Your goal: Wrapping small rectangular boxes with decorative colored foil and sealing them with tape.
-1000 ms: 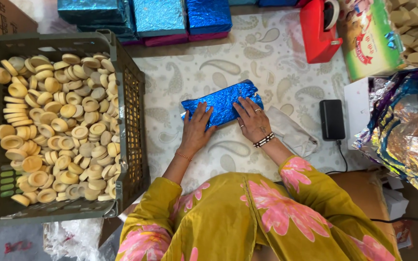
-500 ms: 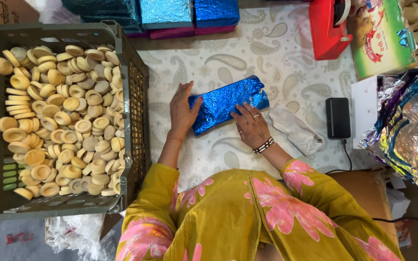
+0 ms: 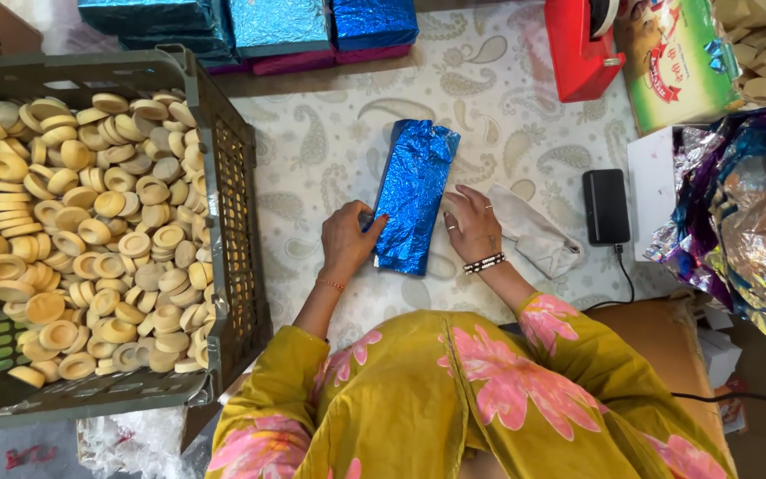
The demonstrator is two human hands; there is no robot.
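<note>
A long packet wrapped in crinkled blue foil [image 3: 415, 195] lies on the patterned tablecloth [image 3: 330, 151], its long axis pointing away from me. My left hand [image 3: 350, 238] grips its near left edge with thumb and fingers. My right hand [image 3: 474, 224] rests beside its near right edge, fingers spread and just touching the foil. A rumpled white cloth [image 3: 534, 233] lies under and to the right of that hand.
A dark plastic crate [image 3: 237, 191] full of several tan round pieces [image 3: 90, 222] stands at the left. Blue foil-wrapped boxes [image 3: 281, 27] line the far edge. A red tape dispenser [image 3: 578, 49], a black device [image 3: 605, 206] and crumpled foil sheets [image 3: 746, 213] sit at the right.
The blue packet has turned from lying crosswise to pointing away from me. My left hand moved from its left end to its near left edge; my right hand slid off to its right side.
</note>
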